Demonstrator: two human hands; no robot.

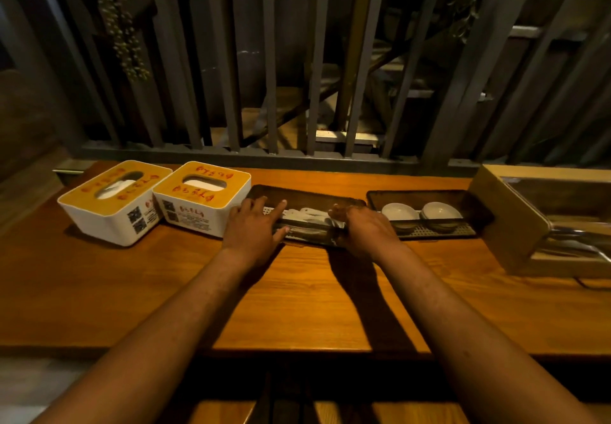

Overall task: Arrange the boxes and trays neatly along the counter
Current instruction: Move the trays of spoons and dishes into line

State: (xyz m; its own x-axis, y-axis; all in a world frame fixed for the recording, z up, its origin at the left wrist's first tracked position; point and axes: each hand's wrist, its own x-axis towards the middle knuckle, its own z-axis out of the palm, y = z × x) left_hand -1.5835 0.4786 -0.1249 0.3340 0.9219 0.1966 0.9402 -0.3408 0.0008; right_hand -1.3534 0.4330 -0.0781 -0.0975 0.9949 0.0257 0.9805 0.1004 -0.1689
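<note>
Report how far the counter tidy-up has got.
Looks done: the bowl tray sits square by the wooden box. In hand: left hand and right hand rest on the middle tray. Left: the far-left tissue box sits skewed beside the straighter tissue box.

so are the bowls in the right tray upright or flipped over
Upright. The two white bowls in the right tray show their open insides facing up, side by side.
</note>
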